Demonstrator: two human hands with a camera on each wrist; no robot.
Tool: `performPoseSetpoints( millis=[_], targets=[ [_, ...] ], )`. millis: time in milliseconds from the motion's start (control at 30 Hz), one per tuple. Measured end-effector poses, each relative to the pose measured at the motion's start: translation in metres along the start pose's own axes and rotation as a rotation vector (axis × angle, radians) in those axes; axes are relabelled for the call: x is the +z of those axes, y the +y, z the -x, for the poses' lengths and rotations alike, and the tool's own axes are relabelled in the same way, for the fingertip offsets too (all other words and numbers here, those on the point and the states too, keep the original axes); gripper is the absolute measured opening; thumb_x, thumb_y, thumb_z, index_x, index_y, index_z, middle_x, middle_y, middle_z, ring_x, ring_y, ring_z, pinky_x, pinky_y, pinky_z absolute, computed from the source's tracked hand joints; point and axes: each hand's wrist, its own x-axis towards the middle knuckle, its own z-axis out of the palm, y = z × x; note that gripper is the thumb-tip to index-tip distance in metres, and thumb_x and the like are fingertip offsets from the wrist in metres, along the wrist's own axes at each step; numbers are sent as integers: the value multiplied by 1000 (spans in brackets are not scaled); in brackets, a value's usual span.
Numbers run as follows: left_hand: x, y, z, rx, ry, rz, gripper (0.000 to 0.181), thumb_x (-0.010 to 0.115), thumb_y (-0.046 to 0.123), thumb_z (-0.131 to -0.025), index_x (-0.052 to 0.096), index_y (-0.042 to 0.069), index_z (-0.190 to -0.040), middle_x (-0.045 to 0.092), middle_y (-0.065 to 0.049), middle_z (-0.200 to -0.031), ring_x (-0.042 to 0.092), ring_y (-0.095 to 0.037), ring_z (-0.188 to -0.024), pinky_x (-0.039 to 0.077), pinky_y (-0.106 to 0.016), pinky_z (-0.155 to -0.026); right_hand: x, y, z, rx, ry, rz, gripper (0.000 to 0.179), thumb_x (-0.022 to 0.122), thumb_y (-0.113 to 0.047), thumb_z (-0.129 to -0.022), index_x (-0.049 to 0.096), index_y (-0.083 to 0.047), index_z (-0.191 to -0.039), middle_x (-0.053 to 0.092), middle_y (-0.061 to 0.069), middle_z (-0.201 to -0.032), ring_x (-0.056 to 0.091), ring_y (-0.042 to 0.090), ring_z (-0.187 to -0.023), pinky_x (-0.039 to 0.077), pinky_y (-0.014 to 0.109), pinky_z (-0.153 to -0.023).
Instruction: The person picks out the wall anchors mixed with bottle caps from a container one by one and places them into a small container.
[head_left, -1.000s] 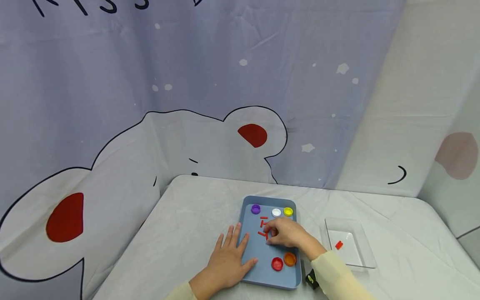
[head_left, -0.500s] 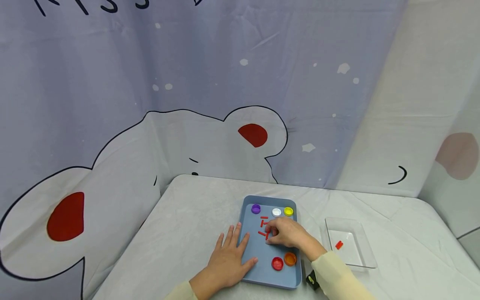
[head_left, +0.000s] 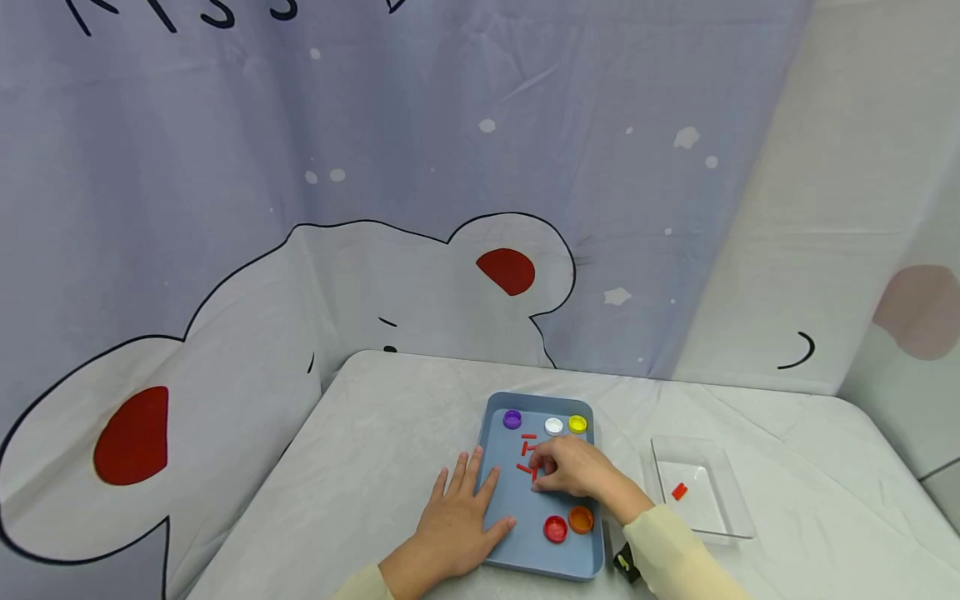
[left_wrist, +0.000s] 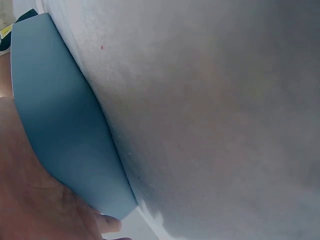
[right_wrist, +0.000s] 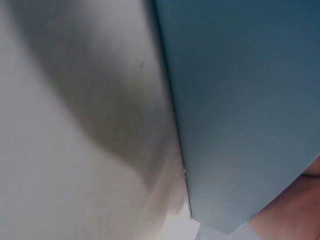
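My left hand (head_left: 453,525) lies spread over the left rim of a blue-grey tray (head_left: 517,546), thumb reaching inside. In the left wrist view, part of this hand (left_wrist: 35,200) shows against the tray's outer wall (left_wrist: 70,110). Over the tray's middle, my right hand (head_left: 573,467) pinches a small red stick (head_left: 534,475) between thumb and fingers, low at the tray floor. Several similar red sticks (head_left: 523,468) lie just left of and beyond the fingertips. The right wrist view shows mostly the tray's side wall (right_wrist: 240,110), with a bit of the hand (right_wrist: 290,215) at lower right.
Purple (head_left: 512,419), white (head_left: 553,426) and yellow (head_left: 577,424) round cups stand at the tray's far end. Red (head_left: 555,529) and orange (head_left: 581,520) ones are at the near right. A clear box (head_left: 723,500) holding red pieces (head_left: 679,492) stands to the right on white cloth.
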Motion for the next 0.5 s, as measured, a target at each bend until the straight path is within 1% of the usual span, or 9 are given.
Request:
performPoseSetpoints(
  millis=[200,367,500],
  targets=[
    [1,0,0,-14,-25,-4,76,43,66,-99,43,15,-155,17,-15,-168,15,-37,-155,18,-63,-119,-1,0,0,-8,-10,-10,22,89,-25,-78,76,-15,-93,54,-11,-66,48,5,-59,41,24,-55],
    [1,-1,0,-11,-8,-7,75,44,65,-98,44,15,-155,19,-15,-168,16,-38,-154,19,-63,-119,0,1,1,-6,-7,-6,21,88,-26,-79,76,-16,-93,53,-13,-65,47,3,-59,40,23,-55],
    [1,0,0,-6,-1,-8,75,46,64,-99,44,14,-155,19,-16,-168,17,-39,-154,19,-63,-118,2,2,1,-8,5,-6,18,86,-22,-79,76,-16,-93,53,-14,-64,47,3,-58,40,22,-54]
  ],
)
